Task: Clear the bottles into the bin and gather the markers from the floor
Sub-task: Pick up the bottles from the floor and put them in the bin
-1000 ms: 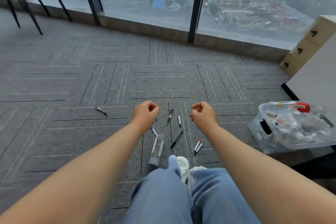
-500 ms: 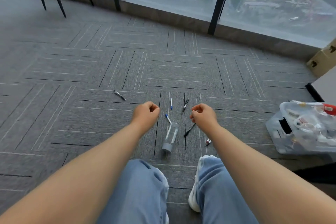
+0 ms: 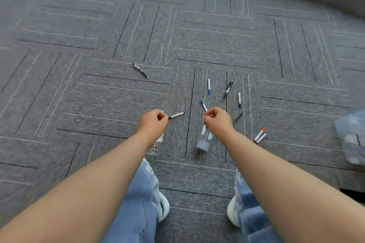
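Down on the grey carpet floor (image 3: 98,94) in front of me the markers lie scattered. My left hand (image 3: 153,122) is curled into a loose fist, and a black-tipped marker (image 3: 176,115) lies at its fingertips; I cannot tell whether the fingers touch it or merely hang above it. My right hand (image 3: 217,120) is also curled, thumb and forefinger pinched near the white end of a blue-capped marker (image 3: 203,105); whether it grips that marker I cannot tell either.

Under my right wrist a clear bottle with a grey band (image 3: 204,141) lies on its side, partly hidden by the hand. A second clear bottle (image 3: 156,147) lies beneath my left forearm, mostly covered by it and blurred.

Beyond the hands sit another blue-capped marker (image 3: 209,86), a black pen (image 3: 227,90), a white marker with a black cap (image 3: 239,99) and a dark pen (image 3: 237,117) just right of my right hand. Two red-capped markers (image 3: 260,135) lie side by side, touching, further right. One lone pen (image 3: 140,70) lies well apart to the upper left.

At the right edge I see the clear plastic bin (image 3: 351,136), blurred, with pale shapes inside. My jeans (image 3: 138,203) and white shoes (image 3: 165,206) frame the near floor.
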The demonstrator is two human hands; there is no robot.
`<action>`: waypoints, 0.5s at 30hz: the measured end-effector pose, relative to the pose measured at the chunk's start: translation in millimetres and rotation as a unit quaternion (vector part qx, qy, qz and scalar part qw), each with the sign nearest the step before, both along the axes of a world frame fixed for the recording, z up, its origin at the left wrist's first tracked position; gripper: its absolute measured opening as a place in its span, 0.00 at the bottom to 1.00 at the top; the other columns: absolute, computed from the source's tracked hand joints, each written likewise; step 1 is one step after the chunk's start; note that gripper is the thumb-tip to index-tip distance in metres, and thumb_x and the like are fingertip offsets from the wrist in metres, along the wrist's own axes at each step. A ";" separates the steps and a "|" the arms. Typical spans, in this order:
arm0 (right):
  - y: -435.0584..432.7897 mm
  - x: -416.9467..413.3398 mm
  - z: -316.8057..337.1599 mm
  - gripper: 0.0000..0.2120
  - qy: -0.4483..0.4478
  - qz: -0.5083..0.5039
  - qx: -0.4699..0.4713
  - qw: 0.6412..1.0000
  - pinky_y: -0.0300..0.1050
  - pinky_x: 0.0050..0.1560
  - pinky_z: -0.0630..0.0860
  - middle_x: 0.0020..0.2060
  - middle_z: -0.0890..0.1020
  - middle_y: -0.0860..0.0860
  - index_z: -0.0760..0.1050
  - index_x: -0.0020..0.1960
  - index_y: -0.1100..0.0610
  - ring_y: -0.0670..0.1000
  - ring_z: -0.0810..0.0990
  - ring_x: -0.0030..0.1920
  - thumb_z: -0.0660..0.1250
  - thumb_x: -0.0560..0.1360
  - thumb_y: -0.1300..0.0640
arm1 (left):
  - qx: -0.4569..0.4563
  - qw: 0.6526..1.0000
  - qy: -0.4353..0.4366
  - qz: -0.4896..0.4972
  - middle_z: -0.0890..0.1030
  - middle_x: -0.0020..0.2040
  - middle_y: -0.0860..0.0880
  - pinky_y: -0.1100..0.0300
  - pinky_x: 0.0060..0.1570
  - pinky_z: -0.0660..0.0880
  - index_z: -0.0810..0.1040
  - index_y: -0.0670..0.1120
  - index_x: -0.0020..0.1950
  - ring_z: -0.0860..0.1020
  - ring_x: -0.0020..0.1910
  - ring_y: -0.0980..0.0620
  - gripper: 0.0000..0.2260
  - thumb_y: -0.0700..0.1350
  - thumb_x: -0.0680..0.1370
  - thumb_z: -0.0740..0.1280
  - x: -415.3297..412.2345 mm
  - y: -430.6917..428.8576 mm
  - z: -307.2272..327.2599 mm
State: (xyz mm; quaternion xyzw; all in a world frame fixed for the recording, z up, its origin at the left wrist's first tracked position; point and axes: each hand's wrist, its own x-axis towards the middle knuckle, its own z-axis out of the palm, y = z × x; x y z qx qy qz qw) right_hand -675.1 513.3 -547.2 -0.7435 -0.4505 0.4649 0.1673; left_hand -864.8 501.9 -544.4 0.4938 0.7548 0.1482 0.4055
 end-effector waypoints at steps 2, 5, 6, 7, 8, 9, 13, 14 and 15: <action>11.6 -5.1 -28.4 0.04 -0.009 0.011 -0.019 1.000 0.48 0.43 0.77 0.48 0.81 0.59 0.72 0.46 0.56 0.54 0.77 0.43 0.60 0.76 0.62 | -0.021 1.000 0.023 0.005 0.79 0.40 0.46 0.61 0.32 0.66 0.76 0.45 0.42 0.74 0.39 0.48 0.06 0.44 0.78 0.62 -8.7 7.3 -30.2; 26.1 -6.2 -64.7 0.04 -0.018 0.016 -0.043 0.999 0.49 0.43 0.76 0.46 0.81 0.59 0.71 0.46 0.56 0.53 0.76 0.42 0.60 0.76 0.63 | -0.056 0.998 0.027 0.004 0.78 0.39 0.47 0.60 0.32 0.66 0.76 0.45 0.43 0.74 0.39 0.48 0.06 0.44 0.77 0.62 -13.3 19.7 -72.3; 31.3 -6.0 -74.4 0.04 -0.018 0.009 -0.049 0.999 0.50 0.46 0.77 0.46 0.80 0.58 0.71 0.46 0.56 0.53 0.76 0.42 0.60 0.76 0.63 | -0.064 0.997 0.033 0.003 0.78 0.39 0.48 0.60 0.34 0.66 0.75 0.45 0.43 0.74 0.39 0.48 0.06 0.44 0.77 0.62 -14.3 25.1 -83.9; 37.3 -5.3 -83.7 0.04 -0.019 0.000 -0.054 0.998 0.50 0.46 0.78 0.44 0.80 0.57 0.71 0.46 0.56 0.52 0.76 0.41 0.60 0.76 0.63 | -0.069 0.997 0.043 -0.001 0.78 0.40 0.49 0.60 0.35 0.66 0.75 0.46 0.44 0.73 0.39 0.48 0.05 0.45 0.77 0.62 -15.3 30.3 -95.1; 43.7 -4.4 -93.0 0.04 -0.025 -0.004 -0.056 0.998 0.49 0.44 0.78 0.42 0.79 0.55 0.72 0.47 0.56 0.51 0.75 0.38 0.60 0.76 0.63 | -0.070 0.996 0.053 -0.010 0.78 0.43 0.49 0.60 0.38 0.67 0.75 0.47 0.46 0.74 0.41 0.48 0.04 0.44 0.77 0.62 -16.7 35.4 -106.5; 49.0 -3.0 -103.1 0.04 -0.036 -0.003 -0.059 0.998 0.47 0.39 0.76 0.40 0.77 0.52 0.71 0.49 0.56 0.49 0.74 0.35 0.60 0.76 0.62 | -0.070 0.995 0.063 -0.023 0.79 0.47 0.48 0.59 0.41 0.68 0.75 0.47 0.48 0.75 0.44 0.47 0.04 0.44 0.76 0.63 -18.1 39.1 -118.4; 49.6 1.0 -146.2 0.14 -0.104 0.009 -0.090 0.990 0.43 0.37 0.71 0.47 0.75 0.52 0.67 0.61 0.56 0.52 0.76 0.43 0.63 0.76 0.58 | -0.101 0.985 0.126 -0.066 0.72 0.63 0.44 0.50 0.57 0.71 0.68 0.50 0.66 0.72 0.60 0.43 0.20 0.44 0.74 0.65 -24.7 35.8 -161.2; 44.5 2.6 -156.8 0.19 -0.140 0.012 -0.098 0.985 0.45 0.43 0.72 0.54 0.75 0.54 0.66 0.64 0.57 0.55 0.76 0.50 0.64 0.75 0.57 | -0.114 0.979 0.150 -0.082 0.69 0.66 0.43 0.49 0.60 0.69 0.65 0.51 0.69 0.69 0.63 0.43 0.23 0.44 0.75 0.66 -25.6 32.8 -169.4; 39.2 3.8 -165.7 0.23 -0.176 0.013 -0.108 0.978 0.49 0.50 0.72 0.60 0.73 0.56 0.64 0.66 0.58 0.57 0.74 0.57 0.66 0.75 0.55 | -0.125 0.973 0.167 -0.095 0.67 0.67 0.43 0.49 0.61 0.68 0.63 0.52 0.71 0.67 0.66 0.42 0.26 0.44 0.75 0.66 -26.3 30.5 -176.9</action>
